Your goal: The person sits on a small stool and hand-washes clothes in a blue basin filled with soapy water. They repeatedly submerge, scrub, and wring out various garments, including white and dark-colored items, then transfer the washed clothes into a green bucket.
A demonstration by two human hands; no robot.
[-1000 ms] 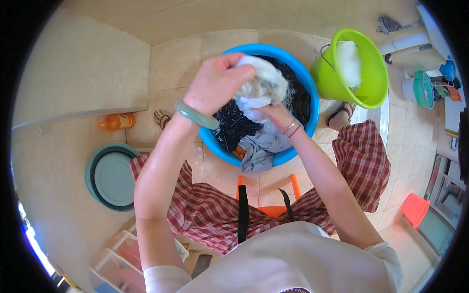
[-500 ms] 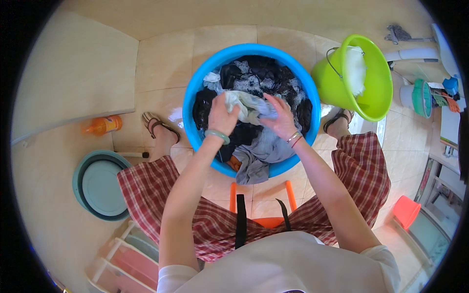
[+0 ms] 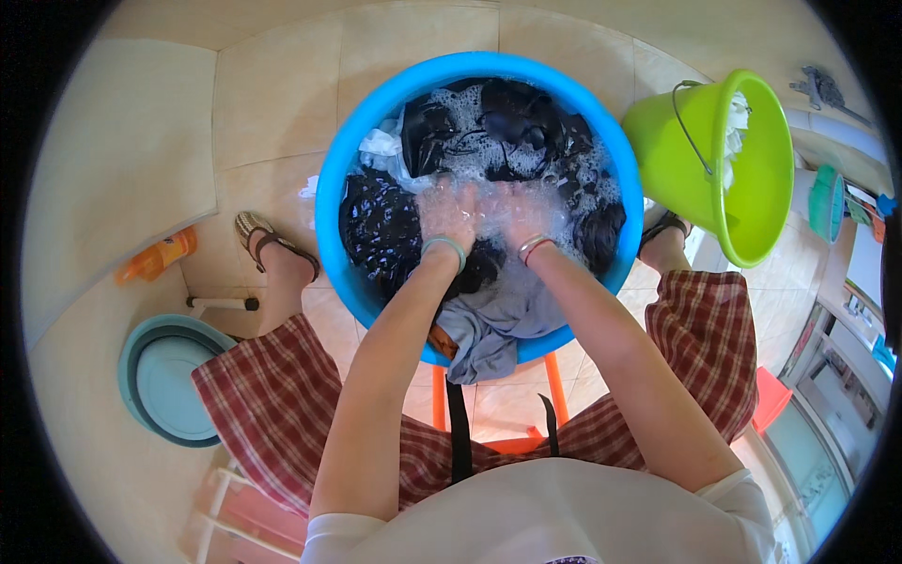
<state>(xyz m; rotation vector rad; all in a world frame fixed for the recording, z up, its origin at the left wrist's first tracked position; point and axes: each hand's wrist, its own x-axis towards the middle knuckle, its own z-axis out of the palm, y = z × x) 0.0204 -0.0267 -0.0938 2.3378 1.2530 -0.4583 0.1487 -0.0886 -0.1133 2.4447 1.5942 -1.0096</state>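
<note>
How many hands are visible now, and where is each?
2: the left hand and the right hand, side by side in the blue tub, both partly hidden by suds.

Dark wet clothes (image 3: 512, 124) amid suds (image 3: 488, 214)

From my remote view: left forearm (image 3: 385, 376) and right forearm (image 3: 631, 352) extend forward, converging. Left hand (image 3: 446, 214) and right hand (image 3: 522, 216) sit side by side, slightly apart, grip too obscured for me to read.

L hand (image 3: 446, 214) & R hand (image 3: 522, 212) now sunk in sudsy water (image 3: 483, 202) mid blue tub (image 3: 328, 216), white cloth prev. lifted between them, now prob. underwater
</note>
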